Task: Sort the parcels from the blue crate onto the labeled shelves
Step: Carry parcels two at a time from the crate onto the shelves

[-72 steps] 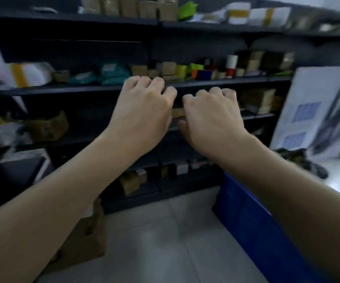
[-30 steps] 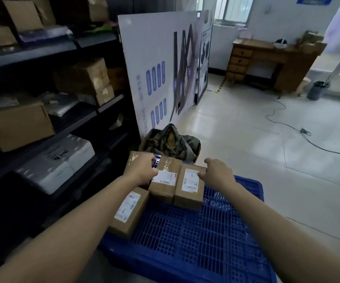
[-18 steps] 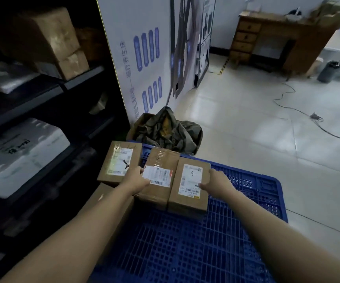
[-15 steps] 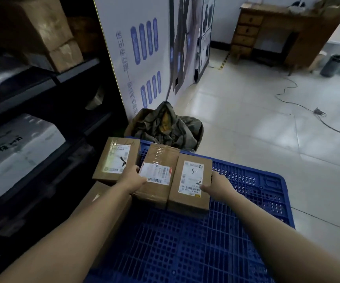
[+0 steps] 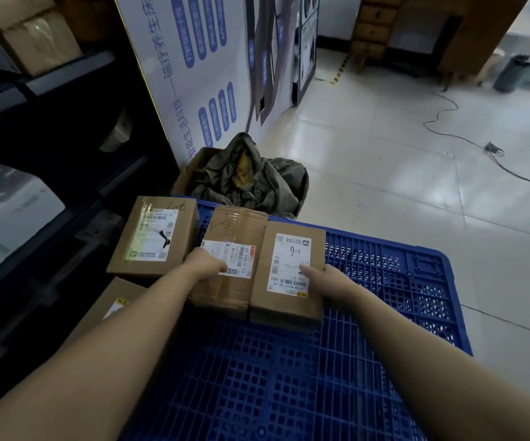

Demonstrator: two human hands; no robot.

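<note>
Back from the shelves (image 5: pixel 69 76), the left hand (image 5: pixel 207 265) is gripping the middle parcel (image 5: pixel 235 224), and the right hand (image 5: pixel 319 275) is gripping the 9-1 parcel (image 5: pixel 290 249). Another pick is likely beginning.

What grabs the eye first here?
The blue crate fills the lower frame. At its far left, the left hand grips the middle parcel and the right hand the 9-1 parcel beside it. A white signboard with blue text stands behind them.

Four parcels (image 5: pixel 154 237), one blue crate (image 5: pixel 384 281)
</note>
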